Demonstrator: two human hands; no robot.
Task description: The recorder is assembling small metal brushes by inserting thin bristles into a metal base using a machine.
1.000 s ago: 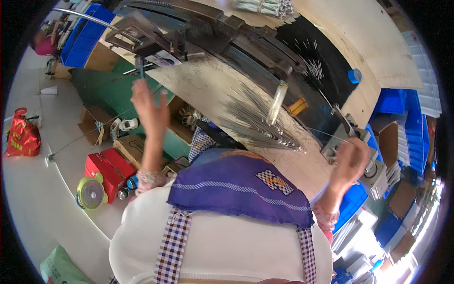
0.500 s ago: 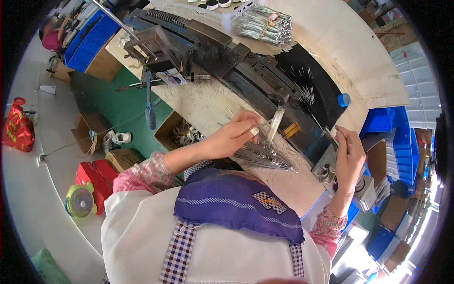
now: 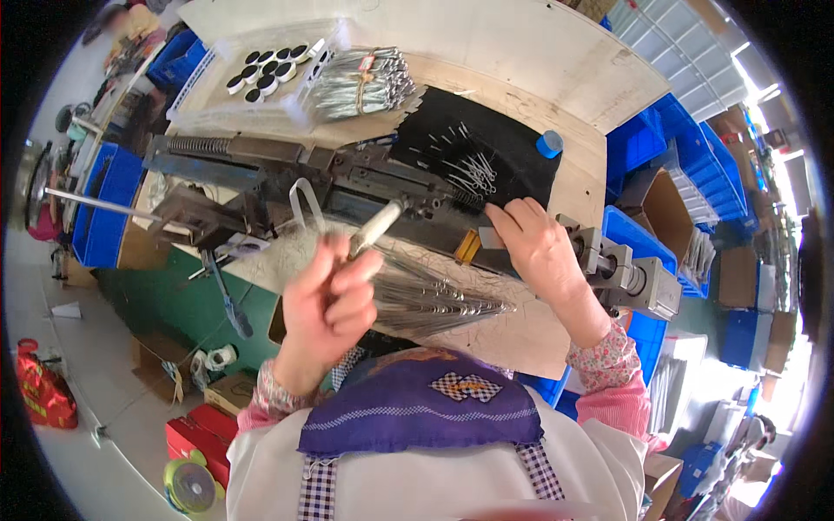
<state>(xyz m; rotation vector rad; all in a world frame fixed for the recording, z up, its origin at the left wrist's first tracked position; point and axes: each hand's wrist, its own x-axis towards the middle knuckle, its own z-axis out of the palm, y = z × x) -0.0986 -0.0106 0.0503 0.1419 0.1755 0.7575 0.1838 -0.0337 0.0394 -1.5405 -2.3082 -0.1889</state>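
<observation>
My left hand is raised beside the pale lever handle of a dark metal bench machine. Its fingers are curled and blurred, and a thin U-shaped bent wire sticks up from them. My right hand hangs over the machine's right part, fingers bent and pressed together. A small flat grey piece shows right by those fingers; what they grip is partly hidden. A yellow block sits just left of it. Between my forearms a pile of bent wires lies on the bench.
Wires with looped ends lie on a black mat behind the machine, near a blue round cap. Farther back are a bundle of wires and a clear crate of black-topped white rolls. Blue bins stand at right.
The view has turned. My left hand has lifted off the wire pile with a U-shaped wire. My right hand has moved left along the machine, closer to the yellow block.
</observation>
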